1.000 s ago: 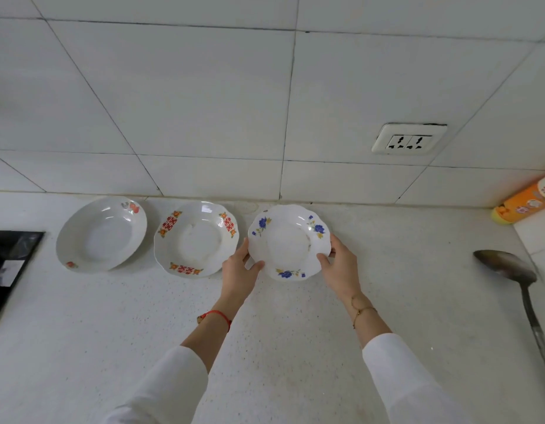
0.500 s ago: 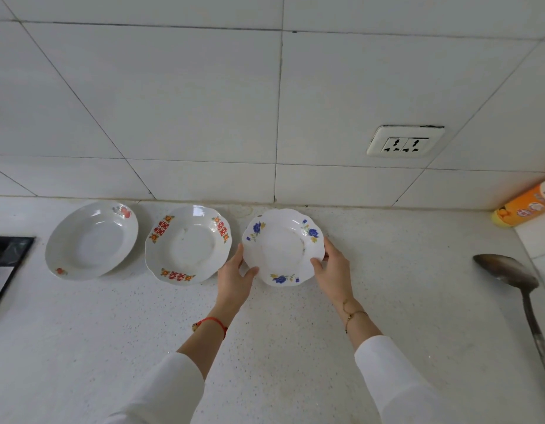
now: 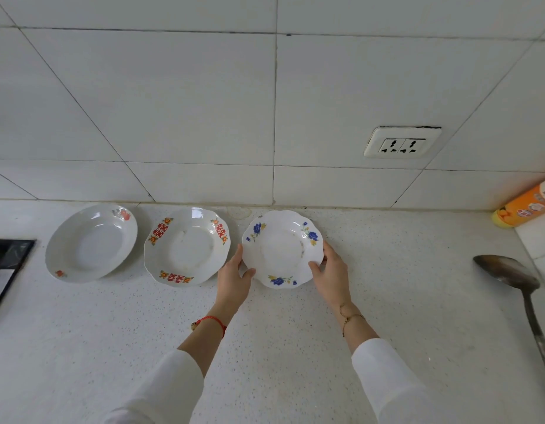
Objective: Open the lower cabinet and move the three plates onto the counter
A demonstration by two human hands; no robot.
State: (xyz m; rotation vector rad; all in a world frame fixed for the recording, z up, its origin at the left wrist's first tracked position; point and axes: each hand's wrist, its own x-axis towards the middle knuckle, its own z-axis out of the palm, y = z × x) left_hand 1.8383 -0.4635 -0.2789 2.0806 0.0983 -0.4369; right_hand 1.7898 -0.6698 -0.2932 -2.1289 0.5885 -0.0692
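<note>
Three white plates stand in a row on the speckled white counter (image 3: 265, 347) near the tiled wall. At the left is a plain plate with small red fruit marks (image 3: 91, 243). In the middle lies a plate with red and orange patterns (image 3: 187, 246). The blue-flower plate (image 3: 282, 247) is at the right, and both hands hold its rim. My left hand (image 3: 233, 281) pinches its lower-left edge with thumb on top. My right hand (image 3: 331, 275) grips its lower-right edge. Whether this plate rests fully on the counter I cannot tell. The cabinet is out of view.
A metal ladle (image 3: 516, 289) lies at the right on the counter. An orange bottle (image 3: 528, 203) leans in the right corner. A black stove edge (image 3: 5, 264) shows at the far left. A wall socket (image 3: 401, 142) sits above the counter.
The blue-flower plate, held in both hands throughout, keeps its place beside the patterned plate. The view has shifted a little.
</note>
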